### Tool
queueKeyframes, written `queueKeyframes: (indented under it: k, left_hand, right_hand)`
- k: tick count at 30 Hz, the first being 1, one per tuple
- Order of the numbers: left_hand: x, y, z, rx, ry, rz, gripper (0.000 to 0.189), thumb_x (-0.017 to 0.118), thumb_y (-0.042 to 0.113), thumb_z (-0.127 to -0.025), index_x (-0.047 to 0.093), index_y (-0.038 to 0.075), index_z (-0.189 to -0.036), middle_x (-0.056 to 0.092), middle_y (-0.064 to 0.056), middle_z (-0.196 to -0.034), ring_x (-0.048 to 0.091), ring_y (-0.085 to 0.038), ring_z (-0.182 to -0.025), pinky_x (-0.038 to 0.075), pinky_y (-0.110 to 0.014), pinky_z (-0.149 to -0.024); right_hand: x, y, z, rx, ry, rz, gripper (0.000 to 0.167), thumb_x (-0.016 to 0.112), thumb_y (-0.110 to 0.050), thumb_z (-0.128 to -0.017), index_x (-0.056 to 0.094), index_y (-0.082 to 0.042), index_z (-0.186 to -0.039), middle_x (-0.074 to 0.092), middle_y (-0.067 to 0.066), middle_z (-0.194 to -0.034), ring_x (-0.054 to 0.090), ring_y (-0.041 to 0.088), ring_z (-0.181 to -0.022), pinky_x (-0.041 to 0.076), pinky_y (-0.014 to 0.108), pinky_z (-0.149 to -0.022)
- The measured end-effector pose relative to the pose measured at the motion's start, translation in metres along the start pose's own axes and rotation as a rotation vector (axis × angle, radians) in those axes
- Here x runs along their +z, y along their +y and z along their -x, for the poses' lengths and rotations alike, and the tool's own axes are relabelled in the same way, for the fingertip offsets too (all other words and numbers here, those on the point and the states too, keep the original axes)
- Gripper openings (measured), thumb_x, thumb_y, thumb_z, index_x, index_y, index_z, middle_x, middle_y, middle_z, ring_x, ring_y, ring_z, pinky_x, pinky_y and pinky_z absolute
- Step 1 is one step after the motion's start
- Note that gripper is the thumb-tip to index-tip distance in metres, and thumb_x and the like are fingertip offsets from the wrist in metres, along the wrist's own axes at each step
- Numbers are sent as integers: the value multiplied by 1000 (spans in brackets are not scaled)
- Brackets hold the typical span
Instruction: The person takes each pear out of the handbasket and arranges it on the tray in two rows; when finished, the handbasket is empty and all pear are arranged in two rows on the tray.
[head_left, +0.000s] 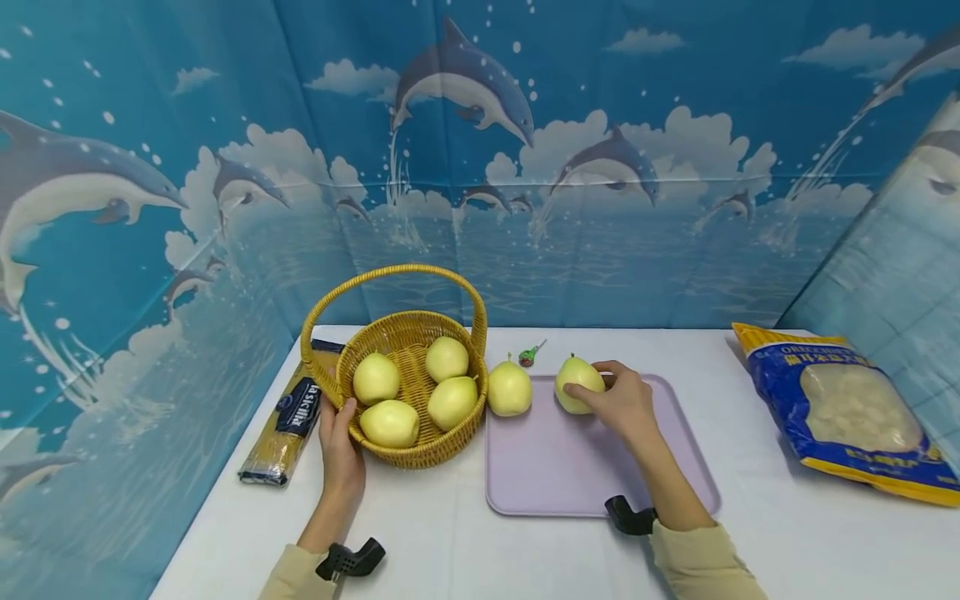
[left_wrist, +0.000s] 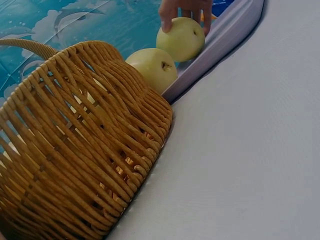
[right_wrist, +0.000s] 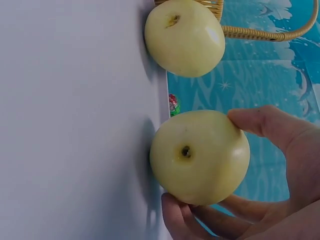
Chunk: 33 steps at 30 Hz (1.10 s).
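Observation:
My right hand (head_left: pixel 622 402) pinches a yellow-green pear (head_left: pixel 577 385) between thumb and fingers, over the far part of a lilac tray (head_left: pixel 555 475). In the right wrist view, that pear (right_wrist: pixel 200 157) shows its dark blossom end, with the thumb on one side and fingers on the other. A second pear (head_left: pixel 509 388) stands upright at the tray's far left corner, beside the basket. My left hand (head_left: pixel 341 446) holds the left side of a yellow wicker basket (head_left: pixel 427 454), thumb near the rim. Inside the basket lie several pears (head_left: pixel 452 402).
A pack of spaghetti (head_left: pixel 281 429) lies left of the basket, partly behind it. Beyond the tray is a small green and red item (head_left: pixel 528 357). A large blue and yellow bag (head_left: pixel 855 417) lies at the right. A dolphin-print curtain (head_left: pixel 480 208) backs the white table.

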<state>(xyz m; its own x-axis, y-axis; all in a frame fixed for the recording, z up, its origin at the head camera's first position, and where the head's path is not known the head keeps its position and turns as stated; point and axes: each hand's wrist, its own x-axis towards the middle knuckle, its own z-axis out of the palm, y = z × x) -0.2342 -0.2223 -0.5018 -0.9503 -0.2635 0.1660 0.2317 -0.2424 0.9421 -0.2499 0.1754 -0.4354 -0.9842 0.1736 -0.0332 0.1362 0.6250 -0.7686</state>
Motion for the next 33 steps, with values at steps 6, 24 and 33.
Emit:
queueKeyframes:
  k: [6,24,33]
  left_hand:
    - [-1,-4,0,2,-1,0,63,40,16,-112,19,32,-169,26,11,-171,24,-11,-159,20,-30,-132]
    - [0,-5,5,-1,18,-1,62,41,18,-112,21,31,-169,28,11,-170,25,-13,-159,23,-28,-131]
    - [-1,2,-1,-5,5,12,62,41,17,-112,22,35,-168,28,11,-170,26,-12,-158,21,-31,-132]
  right_hand:
    - [2,4,0,-13,32,19,75,81,-43,-90,58,6,-142,70,32,-125,65,45,-115,56,51,-87]
    - [3,8,-2,-21,-1,-19,76,73,-43,-97,49,5,-150,59,34,-143,60,48,-130,55,58,-102]
    - [3,1,-6,-37,-33,-25,77,73,-44,-97,48,4,-152,58,34,-144,59,48,-130,54,58,-102]
